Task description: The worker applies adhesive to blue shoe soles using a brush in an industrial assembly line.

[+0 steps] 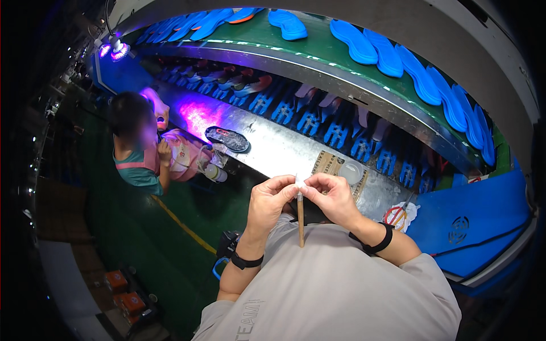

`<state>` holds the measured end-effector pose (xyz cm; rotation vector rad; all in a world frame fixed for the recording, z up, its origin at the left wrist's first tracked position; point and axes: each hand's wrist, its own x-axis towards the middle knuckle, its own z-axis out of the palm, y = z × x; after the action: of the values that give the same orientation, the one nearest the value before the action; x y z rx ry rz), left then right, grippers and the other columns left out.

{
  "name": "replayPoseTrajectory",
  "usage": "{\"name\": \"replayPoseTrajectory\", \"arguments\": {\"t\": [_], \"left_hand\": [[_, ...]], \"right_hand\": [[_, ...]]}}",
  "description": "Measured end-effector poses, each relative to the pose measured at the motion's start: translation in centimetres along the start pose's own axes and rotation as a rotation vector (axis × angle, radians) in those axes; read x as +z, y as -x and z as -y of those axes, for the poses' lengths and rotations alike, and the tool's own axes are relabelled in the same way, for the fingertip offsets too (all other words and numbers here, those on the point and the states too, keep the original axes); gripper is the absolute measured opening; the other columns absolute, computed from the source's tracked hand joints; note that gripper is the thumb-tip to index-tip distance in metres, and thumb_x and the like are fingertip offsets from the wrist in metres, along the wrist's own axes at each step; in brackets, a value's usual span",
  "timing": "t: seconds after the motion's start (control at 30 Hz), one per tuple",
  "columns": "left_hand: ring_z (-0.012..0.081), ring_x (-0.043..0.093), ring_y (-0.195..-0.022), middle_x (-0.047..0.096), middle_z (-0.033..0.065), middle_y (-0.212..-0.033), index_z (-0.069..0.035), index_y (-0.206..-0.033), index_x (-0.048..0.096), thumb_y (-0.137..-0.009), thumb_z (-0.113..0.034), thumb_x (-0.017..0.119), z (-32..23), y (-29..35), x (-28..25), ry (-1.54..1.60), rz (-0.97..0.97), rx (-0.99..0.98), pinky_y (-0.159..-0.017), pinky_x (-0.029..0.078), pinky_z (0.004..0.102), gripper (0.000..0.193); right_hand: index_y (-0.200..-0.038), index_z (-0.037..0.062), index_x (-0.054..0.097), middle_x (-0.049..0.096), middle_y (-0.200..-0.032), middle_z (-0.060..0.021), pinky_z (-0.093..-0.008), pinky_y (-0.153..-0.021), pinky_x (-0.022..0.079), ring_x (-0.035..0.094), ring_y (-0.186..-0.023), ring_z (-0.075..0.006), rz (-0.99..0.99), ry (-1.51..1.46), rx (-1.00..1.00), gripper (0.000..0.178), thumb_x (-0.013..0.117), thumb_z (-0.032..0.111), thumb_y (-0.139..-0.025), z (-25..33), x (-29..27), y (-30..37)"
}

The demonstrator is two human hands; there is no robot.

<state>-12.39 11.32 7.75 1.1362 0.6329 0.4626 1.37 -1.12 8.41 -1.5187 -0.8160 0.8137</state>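
Note:
My left hand and my right hand meet in front of my chest, both pinching the white tip of a thin wooden stick that hangs straight down between them. The white tip looks like a small wad of cloth or cotton; my fingers cover most of it. Both wrists wear black bands. Just beyond my hands a metal workbench holds a small round clear dish on a piece of brown cardboard.
A dark shoe sole lies on the bench under purple lamp light. Red-handled scissors rest on a white rag at the right. Blue soles ride a green conveyor above. Another person sits working at the left.

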Motion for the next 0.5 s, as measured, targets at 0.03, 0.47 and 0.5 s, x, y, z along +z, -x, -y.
{"name": "replayPoseTrajectory", "arguments": {"t": [0.03, 0.47, 0.5], "left_hand": [[0.0109, 0.066, -0.084, 0.072, 0.0076, -0.096, 0.006, -0.113, 0.069, -0.091, -0.004, 0.072, -0.2, 0.0, -0.1, -0.006, 0.024, 0.004, -0.075, 0.055, 0.0243, 0.024], [0.017, 0.068, -0.086, 0.07, 0.0111, -0.096, 0.01, -0.107, 0.064, -0.089, 0.003, 0.062, 0.1, -0.1, -1.1, -0.118, -0.025, -0.033, -0.078, 0.057, 0.0272, 0.02], [0.0173, 0.068, -0.086, 0.069, 0.0112, -0.096, 0.01, -0.107, 0.063, -0.089, 0.003, 0.062, -0.4, 0.2, -0.8, -0.122, -0.014, -0.029, -0.078, 0.057, 0.0279, 0.019]], "right_hand": [[-0.099, -0.0019, 0.074, 0.072, -0.083, -0.0018, -0.0233, -0.07, 0.052, 0.062, -0.075, -0.0065, 0.012, -0.076, 0.036, 0.018, 0.073, 0.015, -0.092, -0.1, 0.0, -0.1], [-0.1, -0.0032, 0.073, 0.073, -0.086, -0.0042, -0.025, -0.073, 0.054, 0.064, -0.081, -0.0071, 0.01, -0.076, 0.023, 0.017, 0.072, 0.011, -0.092, -0.9, 0.8, -0.3], [-0.101, -0.0028, 0.073, 0.073, -0.084, -0.004, -0.0249, -0.072, 0.054, 0.064, -0.079, -0.0066, 0.01, 0.016, -0.059, 0.018, 0.073, 0.013, -0.092, -2.0, 0.8, -0.4]]}}
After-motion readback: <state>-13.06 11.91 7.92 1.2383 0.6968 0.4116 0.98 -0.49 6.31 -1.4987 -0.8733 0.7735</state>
